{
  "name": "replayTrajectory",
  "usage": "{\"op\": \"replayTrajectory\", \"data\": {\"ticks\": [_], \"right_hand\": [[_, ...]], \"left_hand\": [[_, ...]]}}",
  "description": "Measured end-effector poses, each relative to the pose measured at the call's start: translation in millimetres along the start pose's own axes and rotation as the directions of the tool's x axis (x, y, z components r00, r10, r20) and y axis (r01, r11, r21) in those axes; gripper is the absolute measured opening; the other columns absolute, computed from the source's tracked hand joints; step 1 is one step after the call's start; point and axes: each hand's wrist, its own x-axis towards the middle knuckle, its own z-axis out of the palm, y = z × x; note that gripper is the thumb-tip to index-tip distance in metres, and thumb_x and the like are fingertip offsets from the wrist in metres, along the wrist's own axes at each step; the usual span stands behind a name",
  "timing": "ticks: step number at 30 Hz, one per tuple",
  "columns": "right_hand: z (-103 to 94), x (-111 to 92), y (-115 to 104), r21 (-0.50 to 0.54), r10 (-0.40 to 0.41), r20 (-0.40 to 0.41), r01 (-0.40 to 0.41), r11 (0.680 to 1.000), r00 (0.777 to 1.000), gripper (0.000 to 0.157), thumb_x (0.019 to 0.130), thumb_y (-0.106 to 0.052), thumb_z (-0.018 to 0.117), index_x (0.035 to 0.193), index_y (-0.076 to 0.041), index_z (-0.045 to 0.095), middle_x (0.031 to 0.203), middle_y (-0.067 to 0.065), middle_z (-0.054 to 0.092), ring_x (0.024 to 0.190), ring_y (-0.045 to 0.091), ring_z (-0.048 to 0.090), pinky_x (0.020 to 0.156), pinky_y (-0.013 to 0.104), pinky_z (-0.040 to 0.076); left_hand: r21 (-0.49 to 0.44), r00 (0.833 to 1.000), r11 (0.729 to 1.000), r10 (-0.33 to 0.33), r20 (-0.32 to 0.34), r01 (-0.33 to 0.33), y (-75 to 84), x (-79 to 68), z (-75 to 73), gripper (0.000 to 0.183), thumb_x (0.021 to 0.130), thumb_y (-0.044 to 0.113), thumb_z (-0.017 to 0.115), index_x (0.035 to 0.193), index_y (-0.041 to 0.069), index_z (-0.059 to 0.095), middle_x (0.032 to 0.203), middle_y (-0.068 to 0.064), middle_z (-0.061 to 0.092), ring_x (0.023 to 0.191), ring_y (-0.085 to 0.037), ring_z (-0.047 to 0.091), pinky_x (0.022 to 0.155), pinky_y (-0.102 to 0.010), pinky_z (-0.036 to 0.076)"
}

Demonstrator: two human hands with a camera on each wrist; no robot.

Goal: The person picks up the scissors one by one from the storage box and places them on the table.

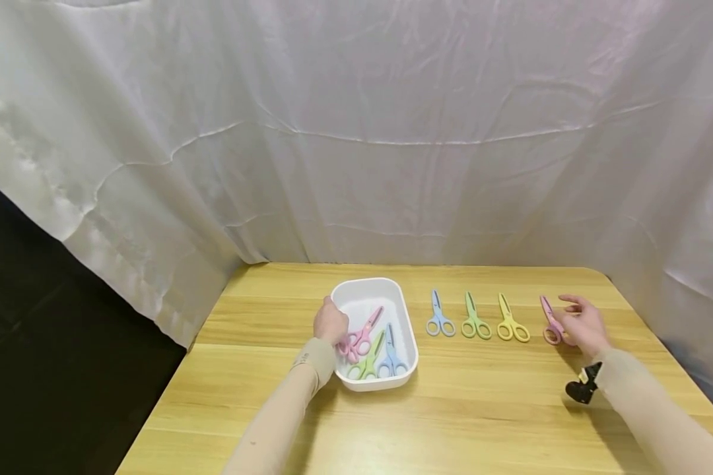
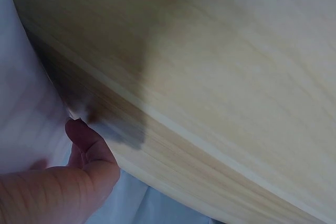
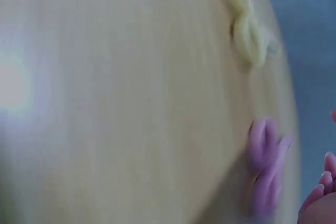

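Note:
My left hand (image 1: 331, 321) grips the left rim of a white plastic tray (image 1: 408, 310), and in the left wrist view its thumb (image 2: 86, 137) lies by the tray's wall. Inside the tray are pink scissors (image 1: 364, 335), green scissors (image 1: 368, 363) and blue scissors (image 1: 390, 353), with more pink handles (image 1: 348, 349) partly hidden beside the left wrist. At the right, my right hand (image 1: 585, 326) is beside purple scissors (image 1: 551, 323) on the table, its fingers loosely bent. The right wrist view shows those purple scissors (image 3: 268, 166) apart from the fingertips (image 3: 328, 177).
Blue scissors (image 1: 438, 315), green scissors (image 1: 474, 318) and yellow scissors (image 1: 509, 320) lie in a row between the tray and the purple pair, blades pointing away. The wooden table (image 1: 451, 422) ends at grey curtains (image 1: 392, 198) behind and at the sides. A black wrist mount (image 1: 583, 386) hangs beneath the right wrist.

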Motion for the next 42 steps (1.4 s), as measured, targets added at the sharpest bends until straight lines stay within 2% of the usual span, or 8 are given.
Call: {"op": "replayTrajectory", "data": {"ticks": [4,8,14,17,24,32,36,42], "right_hand": [[16.8,-3,-34,-0.039,-0.156,-0.045,0.154,0.987,0.987,0.052,0.101,-0.024,0.054,0.143,0.005,0.046,0.122,0.028,0.053,0.087,0.003,0.047,0.071,0.014,0.040],[37.3,-10,-72,-0.039,-0.289,-0.006,0.288,0.957,0.957,0.047,0.097,-0.013,0.058,0.140,0.004,0.050,0.123,0.028,0.054,0.104,0.026,0.050,0.078,0.020,0.038],[65.8,-26,-121,0.012,-0.394,0.083,0.395,0.919,0.915,0.044,0.097,-0.010,0.060,0.138,0.003,0.052,0.125,0.027,0.056,0.111,0.036,0.051,0.080,0.020,0.042],[79.8,-33,-141,0.046,-0.425,0.122,0.423,0.905,0.897,0.041,0.097,-0.010,0.060,0.136,0.002,0.054,0.123,0.024,0.058,0.110,0.032,0.053,0.083,0.023,0.044],[114.4,-46,-175,0.149,-0.428,0.201,0.405,0.902,0.881,0.038,0.096,-0.007,0.061,0.132,0.000,0.057,0.117,0.022,0.062,0.103,0.024,0.060,0.088,0.030,0.051],[151.2,-58,-203,0.278,-0.422,0.310,0.343,0.897,0.852,0.041,0.095,-0.005,0.060,0.134,0.002,0.055,0.122,0.026,0.062,0.109,0.031,0.062,0.093,0.032,0.052],[166.7,-63,-212,0.319,-0.362,0.386,0.246,0.915,0.848,0.039,0.097,-0.007,0.058,0.135,-0.002,0.055,0.126,0.024,0.061,0.114,0.033,0.061,0.100,0.041,0.054],[187.7,-67,-220,0.384,-0.259,0.470,0.069,0.921,0.844,0.039,0.099,-0.008,0.053,0.138,-0.003,0.052,0.131,0.027,0.055,0.120,0.036,0.057,0.110,0.054,0.049]], "left_hand": [[0.019,1.000,1.000,0.007,-0.006,-0.006,0.8,-1.0,-1.4,0.074,0.091,0.001,0.053,0.158,-0.001,0.022,0.144,-0.031,0.051,0.118,-0.041,0.060,0.070,-0.035,0.063],[0.035,1.000,0.999,0.010,-0.009,-0.009,1.1,-1.2,-1.9,0.075,0.090,0.000,0.054,0.158,-0.002,0.023,0.143,-0.031,0.052,0.123,-0.042,0.058,0.094,-0.041,0.060],[0.016,1.000,1.000,0.005,-0.005,-0.005,0.2,0.4,-0.2,0.075,0.090,0.000,0.053,0.158,-0.001,0.021,0.144,-0.031,0.050,0.117,-0.041,0.060,0.054,-0.031,0.059],[0.011,1.000,1.000,0.009,-0.003,-0.009,0.7,0.1,0.2,0.076,0.090,0.000,0.053,0.159,-0.002,0.020,0.144,-0.032,0.050,0.116,-0.042,0.060,0.052,-0.032,0.058],[0.045,0.999,0.999,0.024,-0.022,-0.023,3.0,-2.8,-1.5,0.073,0.090,0.002,0.054,0.157,-0.003,0.024,0.141,-0.031,0.054,0.121,-0.041,0.060,0.102,-0.043,0.056],[0.035,1.000,0.999,0.017,-0.016,-0.017,2.5,-2.7,-1.2,0.077,0.088,-0.001,0.055,0.157,-0.002,0.023,0.143,-0.030,0.052,0.124,-0.042,0.058,0.104,-0.044,0.055],[0.026,1.000,1.000,0.007,-0.012,-0.007,1.4,-2.2,0.0,0.075,0.089,0.000,0.054,0.157,-0.002,0.023,0.143,-0.030,0.052,0.123,-0.042,0.058,0.096,-0.043,0.059],[0.032,0.999,0.999,0.020,-0.029,-0.019,0.8,-2.6,1.0,0.073,0.089,0.000,0.055,0.156,-0.003,0.026,0.141,-0.031,0.054,0.125,-0.043,0.058,0.108,-0.047,0.052]]}}
